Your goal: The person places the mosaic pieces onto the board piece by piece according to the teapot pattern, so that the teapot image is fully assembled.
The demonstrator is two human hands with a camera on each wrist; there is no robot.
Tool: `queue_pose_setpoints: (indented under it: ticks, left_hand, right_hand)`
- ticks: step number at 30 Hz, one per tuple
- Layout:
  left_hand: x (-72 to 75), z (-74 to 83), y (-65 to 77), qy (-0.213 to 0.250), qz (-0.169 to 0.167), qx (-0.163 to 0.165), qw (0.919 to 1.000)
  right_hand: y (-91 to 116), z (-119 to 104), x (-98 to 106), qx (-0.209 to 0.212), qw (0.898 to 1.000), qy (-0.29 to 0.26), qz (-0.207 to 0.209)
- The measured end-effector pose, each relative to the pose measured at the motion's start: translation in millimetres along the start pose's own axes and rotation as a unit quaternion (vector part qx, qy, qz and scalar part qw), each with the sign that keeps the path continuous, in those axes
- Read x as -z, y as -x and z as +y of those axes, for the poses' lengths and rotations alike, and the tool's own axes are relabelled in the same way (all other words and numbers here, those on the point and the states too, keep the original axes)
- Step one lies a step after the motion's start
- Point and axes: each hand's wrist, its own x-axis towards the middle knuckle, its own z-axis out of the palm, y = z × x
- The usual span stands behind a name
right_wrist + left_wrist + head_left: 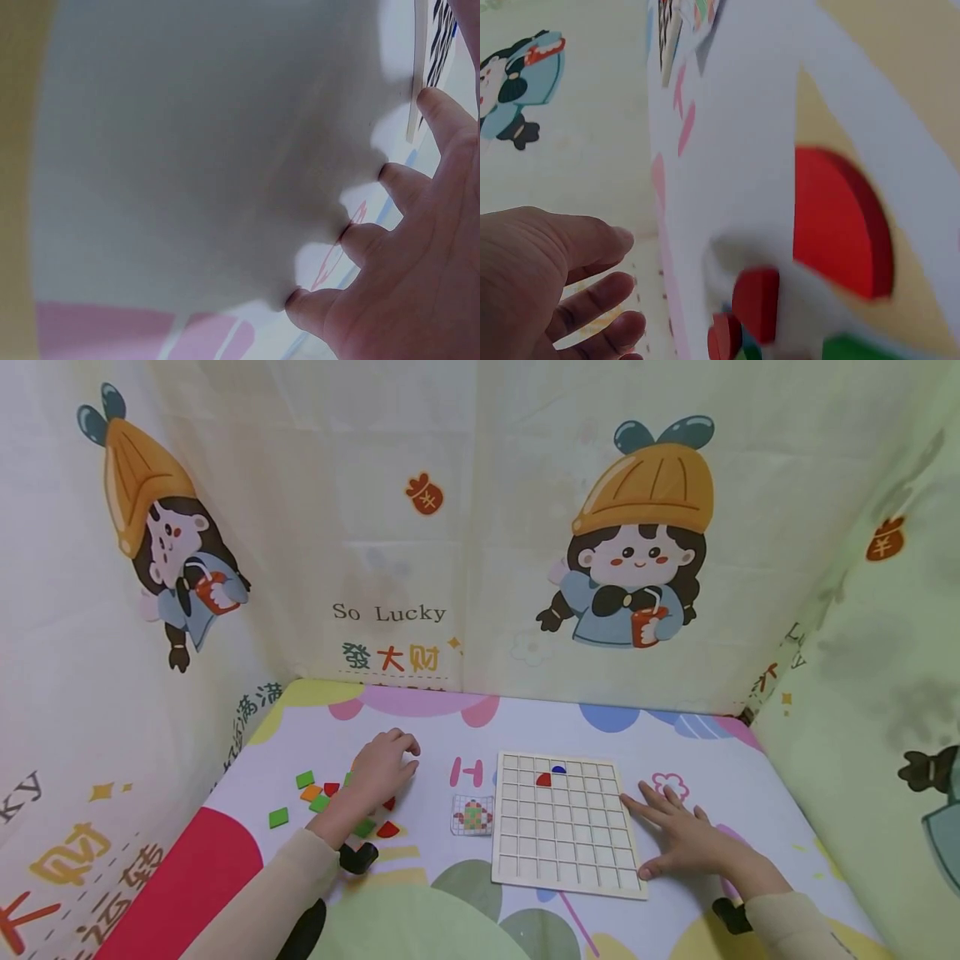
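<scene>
Key line runs left to right across the counter [435, 739]: loose pieces, pattern card, grid board. Your left hand [381, 768] is the nearer one to the pieces, over the far right of their scatter; fingers loosely bent and apart, nothing seen in them. Your right hand [686, 839] has its fingers spread, index at the grid board's [572, 833] right edge, thumb by its near right corner; it grips nothing.

Grid board lies flat, to the right of your left hand, left of your right. Looks near square, so no clear long axis; its sides run roughly away from you, slightly turned.

On it, in the far rows: a red quarter-circle [544, 780], with a blue half-circle [558, 770] just beyond and to its right. Other cells bare.

Loose on the left: a green square [278, 817] at the outer edge, an orange piece [311, 793], a red wedge [387, 830] nearest you, more partly hidden by your left forearm.

Between scatter and board: the pattern card [472, 816], beside the board's left edge. Flat, so I judge it little obstacle; your own forearm blocks more.
</scene>
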Motion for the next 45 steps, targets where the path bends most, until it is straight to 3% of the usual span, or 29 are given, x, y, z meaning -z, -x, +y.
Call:
queue_pose_setpoints:
  ticks: [10,17,28,37,45]
  left_hand:
    - [11.4,-35.5,-5.0,0.002,-0.009,0.046,0.9989]
    - [14.9,-49.2,-7.9,0.0,-0.033,0.083,0.996]
    - [18.3,-62.7,-7.7,-0.042,-0.098,0.184,0.9772]
    - [20.2,-64.7,-5.2,-0.034,-0.121,0.197,0.9723]
    - [18.6,-62.6,-6.7,-0.018,-0.108,0.196,0.9745]
  right_hand:
    - [1.6,-3.3,1.6,0.007,1.0,0.001,0.0]
    - [1.7,-4.3,1.8,0.008,1.0,0.003,0.0]
    - [1.7,-1.8,0.1,0.007,1.0,0.0,-0.001]
    - [0.5,0.7,-2.3,0.006,1.0,-0.002,0.002]
    - [1.3,-2.0,0.2,0.008,1.0,-0.001,0.001]
